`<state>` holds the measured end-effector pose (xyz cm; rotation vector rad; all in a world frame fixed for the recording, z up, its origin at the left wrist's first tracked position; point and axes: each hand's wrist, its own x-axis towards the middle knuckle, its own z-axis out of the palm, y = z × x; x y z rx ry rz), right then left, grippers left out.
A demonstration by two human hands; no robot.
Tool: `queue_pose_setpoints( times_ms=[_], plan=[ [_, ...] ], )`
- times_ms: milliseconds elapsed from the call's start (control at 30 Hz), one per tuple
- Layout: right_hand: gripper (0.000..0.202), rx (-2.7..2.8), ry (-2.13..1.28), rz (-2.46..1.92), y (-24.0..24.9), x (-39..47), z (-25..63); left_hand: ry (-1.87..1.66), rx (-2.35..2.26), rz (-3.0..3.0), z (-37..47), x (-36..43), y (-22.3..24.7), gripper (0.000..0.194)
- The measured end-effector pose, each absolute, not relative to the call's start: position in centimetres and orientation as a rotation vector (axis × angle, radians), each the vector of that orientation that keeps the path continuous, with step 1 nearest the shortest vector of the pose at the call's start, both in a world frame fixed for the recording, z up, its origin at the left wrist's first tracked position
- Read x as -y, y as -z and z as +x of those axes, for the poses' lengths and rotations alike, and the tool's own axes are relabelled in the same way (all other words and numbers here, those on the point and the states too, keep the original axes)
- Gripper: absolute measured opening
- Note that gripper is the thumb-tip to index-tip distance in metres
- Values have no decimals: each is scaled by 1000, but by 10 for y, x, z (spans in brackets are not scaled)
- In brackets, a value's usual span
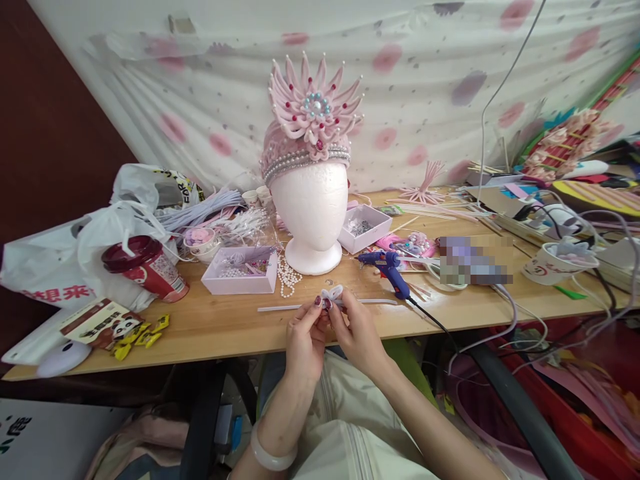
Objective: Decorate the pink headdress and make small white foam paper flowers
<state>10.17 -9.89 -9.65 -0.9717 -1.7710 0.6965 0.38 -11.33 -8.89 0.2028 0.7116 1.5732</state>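
Note:
Near the table's front edge, my left hand [309, 333] and my right hand [357, 328] meet, both closed in a pinch on a small white looped piece [331, 292]. A long white strip [277, 309] runs out to both sides of my fingers; whether it joins the loops is hidden. Behind them stands a white foam head [314, 213] wearing a pink headpiece [311, 113] with pointed petals, pearls, red beads and a blue-beaded centre. A blue glue gun [390, 270] lies right of my hands.
On the wooden table [225, 333] are a bead box [240, 283], a second box [367, 237], pearl strands [287, 277], a red cup [155, 267], yellow-wrapped packets [145, 335] and a paper bowl [560, 267]. The gun's black cable [430, 317] hangs over the front edge.

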Motion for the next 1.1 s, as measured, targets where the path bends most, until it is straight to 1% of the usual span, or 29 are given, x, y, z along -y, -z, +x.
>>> queue_pose_setpoints(
  times_ms=[67,233,300,433,567,700,867,967,1100],
  plan=[
    [17,1709,-781,-939,96,97,102,-1557,-725,179,2,112,88,25],
    [33,1485,-1280,-789,90,89,108,-1595,-780,322,-3,111,84,29],
    [36,1453,-1345,-769,86,86,111,-1652,-826,378,-1,112,83,31],
    [38,1433,-1327,-756,82,87,112,-1703,-884,488,4,119,81,32],
    [38,1396,-1337,-772,80,89,112,-1677,-879,622,2,124,80,32],
    [40,1443,-1382,-760,76,88,120,-1674,-989,793,-6,125,84,25],
    [40,1531,-1490,-712,71,82,131,-1585,-964,731,-10,122,84,26],
    [43,1530,-1443,-741,72,80,134,-1531,-955,682,-11,121,81,31],
    [46,1580,-1285,-816,73,79,134,-1459,-962,767,-12,120,79,34]
  ],
)
